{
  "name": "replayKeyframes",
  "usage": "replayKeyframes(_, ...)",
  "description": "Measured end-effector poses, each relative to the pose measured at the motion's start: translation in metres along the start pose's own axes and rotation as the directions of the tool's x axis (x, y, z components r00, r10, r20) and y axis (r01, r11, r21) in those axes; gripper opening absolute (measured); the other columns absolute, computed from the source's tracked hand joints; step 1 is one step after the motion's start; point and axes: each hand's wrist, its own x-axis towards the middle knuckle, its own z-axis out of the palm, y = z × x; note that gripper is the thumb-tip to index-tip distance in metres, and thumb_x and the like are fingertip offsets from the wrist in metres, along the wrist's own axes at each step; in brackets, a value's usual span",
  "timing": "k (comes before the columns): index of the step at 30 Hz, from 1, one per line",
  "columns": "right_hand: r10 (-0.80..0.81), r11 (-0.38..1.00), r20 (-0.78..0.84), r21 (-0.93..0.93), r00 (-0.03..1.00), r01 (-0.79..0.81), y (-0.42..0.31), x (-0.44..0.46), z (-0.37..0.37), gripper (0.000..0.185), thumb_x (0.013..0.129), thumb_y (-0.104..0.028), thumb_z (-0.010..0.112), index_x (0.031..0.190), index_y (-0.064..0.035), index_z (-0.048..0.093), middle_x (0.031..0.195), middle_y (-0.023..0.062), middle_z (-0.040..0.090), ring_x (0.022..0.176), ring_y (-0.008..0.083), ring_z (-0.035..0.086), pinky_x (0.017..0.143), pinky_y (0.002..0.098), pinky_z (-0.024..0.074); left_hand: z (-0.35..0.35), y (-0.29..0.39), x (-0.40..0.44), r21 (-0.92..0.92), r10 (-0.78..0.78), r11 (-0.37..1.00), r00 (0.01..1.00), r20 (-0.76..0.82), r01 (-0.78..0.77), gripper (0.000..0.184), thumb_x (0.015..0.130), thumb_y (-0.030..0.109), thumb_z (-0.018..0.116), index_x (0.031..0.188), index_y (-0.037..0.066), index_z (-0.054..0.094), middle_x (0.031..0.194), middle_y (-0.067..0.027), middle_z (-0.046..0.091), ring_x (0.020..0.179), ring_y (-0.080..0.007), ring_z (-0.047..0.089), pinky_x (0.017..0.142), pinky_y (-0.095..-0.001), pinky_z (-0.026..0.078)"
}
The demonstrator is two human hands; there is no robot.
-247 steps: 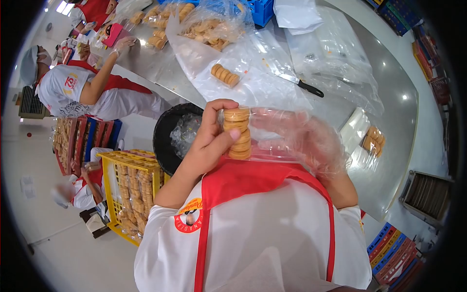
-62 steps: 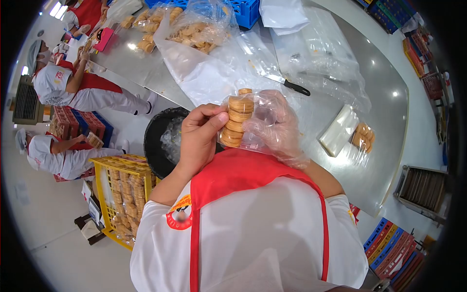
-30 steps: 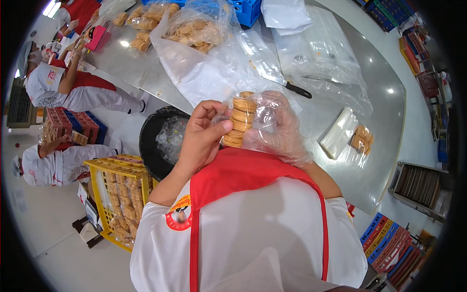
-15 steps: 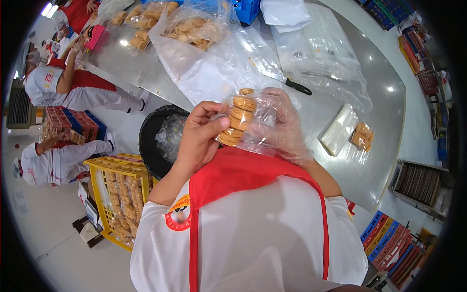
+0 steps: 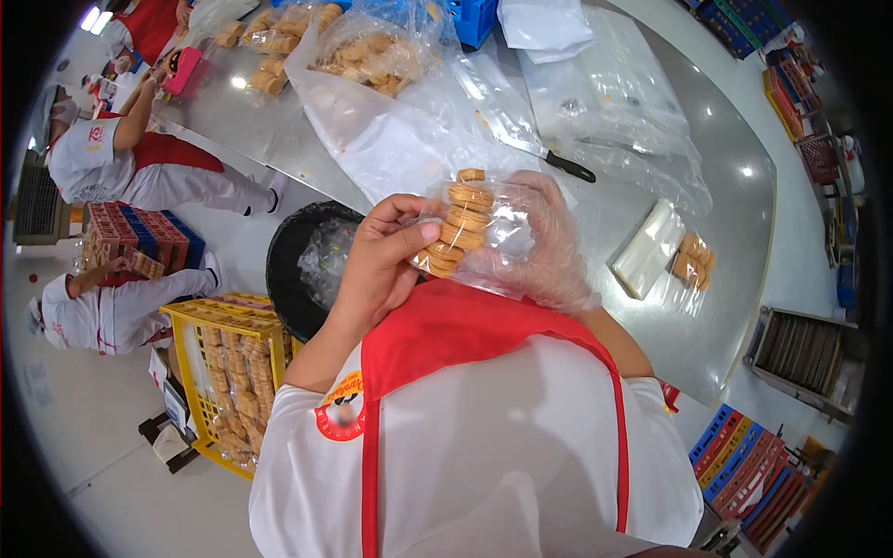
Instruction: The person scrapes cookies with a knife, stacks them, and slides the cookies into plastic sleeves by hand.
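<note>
Above the near edge of the steel bench, the left hand, which is bare, holds a clear bag with a leaning stack of round biscuits inside; its thumb presses from the front and its other fingers are around the left side. The right hand, wrapped in clear plastic, is at the right side of the same bag. Its fingers look bent, but because of the shiny film I cannot tell how tightly they close. Just beyond the hands lies a white plastic sheet, and near its right border is a knife, with its black handle turned to the right edge of the bench. Toward this same edge lie a pile of clear bags and, beside it, a filled packet. Near the far edge there is a large open bag of biscuits, close to a blue crate. Beside the left edge stands a black bin with crumpled plastic in it, and next to it a yellow crate holds many packets.
</note>
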Motion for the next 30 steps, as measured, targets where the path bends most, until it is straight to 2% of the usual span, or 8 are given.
replayKeyframes(4,-0.061,0.996,0.055,-0.066,0.997,0.064,-0.007,0.005,0.000,0.071,0.062,-0.034,0.092,0.122,-0.0088,0.062,0.121,0.0135,0.052,0.116,0.0293,0.053,0.097,0.0385,0.0457,-0.007,-0.005,0.003,0.038,-0.008,0.999,1.000,-0.021,0.009,0.021,0.088,-0.006,0.064,0.108,0.000,0.060,0.106,-0.0141,0.067,0.095,-0.0193,0.068,0.086,-0.0329,0.057)
replayKeyframes(10,-0.007,0.995,0.018,0.100,1.000,0.005,0.003,0.001,0.002,0.077,0.060,-0.029,0.093,0.127,-0.0120,0.059,0.123,0.0128,0.050,0.117,0.0286,0.052,0.099,0.0390,0.0441,-0.004,-0.005,0.002,0.026,-0.002,1.000,1.000,0.004,0.002,0.022,0.089,-0.006,0.063,0.110,-0.001,0.059,0.107,-0.0142,0.067,0.098,-0.0194,0.067,0.088,-0.0329,0.057)
replayKeyframes(13,-0.061,0.993,-0.032,0.101,0.998,0.064,0.008,0.000,0.004,0.075,0.061,-0.027,0.093,0.127,-0.0132,0.059,0.123,0.0124,0.051,0.116,0.0277,0.052,0.098,0.0386,0.0437,0.000,-0.004,0.001,0.051,0.024,0.998,1.000,0.008,-0.024,0.023,0.089,-0.006,0.063,0.111,0.000,0.058,0.109,-0.0140,0.066,0.099,-0.0191,0.066,0.089,-0.0331,0.056)
replayKeyframes(16,0.051,0.978,0.017,0.204,0.999,-0.053,-0.002,-0.001,0.004,0.074,0.062,-0.026,0.092,0.126,-0.0117,0.060,0.123,0.0113,0.051,0.116,0.0271,0.052,0.098,0.0370,0.0441,-0.001,-0.004,0.001,0.065,0.021,0.998,1.000,0.006,-0.021,0.023,0.089,-0.006,0.062,0.111,0.000,0.057,0.110,-0.0135,0.066,0.100,-0.0187,0.066,0.090,-0.0334,0.056)
replayKeyframes(19,0.034,0.996,0.071,0.086,0.997,-0.040,-0.002,0.002,0.002,0.072,0.062,-0.025,0.092,0.125,-0.0103,0.061,0.122,0.0100,0.052,0.115,0.0266,0.053,0.096,0.0364,0.0447,-0.002,-0.005,0.001,0.052,0.009,0.999,1.000,0.007,-0.009,0.026,0.089,-0.006,0.063,0.114,0.000,0.055,0.109,-0.0125,0.065,0.100,-0.0183,0.066,0.090,-0.0332,0.055)
replayKeyframes(22,0.059,0.991,0.060,0.115,0.996,-0.066,0.000,0.001,0.001,0.071,0.061,-0.025,0.092,0.123,-0.0097,0.062,0.121,0.0095,0.052,0.111,0.0263,0.054,0.092,0.0361,0.0460,0.005,-0.005,0.001,0.007,-0.014,1.000,1.000,0.023,0.014,0.030,0.089,-0.006,0.063,0.116,0.002,0.052,0.110,-0.0115,0.064,0.100,-0.0182,0.065,0.090,-0.0332,0.055)
replayKeyframes(28,-0.060,0.998,0.040,-0.023,0.997,0.061,-0.005,0.002,0.000,0.077,0.058,-0.025,0.094,0.125,-0.0109,0.059,0.119,0.0103,0.051,0.108,0.0257,0.054,0.088,0.0362,0.0471,0.004,-0.007,-0.001,0.043,0.002,0.999,1.000,0.025,-0.003,0.034,0.089,-0.006,0.063,0.117,0.005,0.050,0.114,-0.0129,0.061,0.099,-0.0207,0.065,0.086,-0.0357,0.058)
replayKeyframes(30,-0.052,0.999,0.025,-0.015,0.998,0.052,-0.008,0.000,-0.001,0.079,0.059,-0.021,0.093,0.128,-0.0101,0.056,0.120,0.0106,0.050,0.108,0.0242,0.054,0.087,0.0359,0.0473,0.005,-0.007,-0.002,0.030,0.010,0.999,1.000,0.015,-0.011,0.033,0.089,-0.007,0.062,0.117,0.005,0.049,0.115,-0.0141,0.061,0.098,-0.0224,0.066,0.083,-0.0369,0.059)
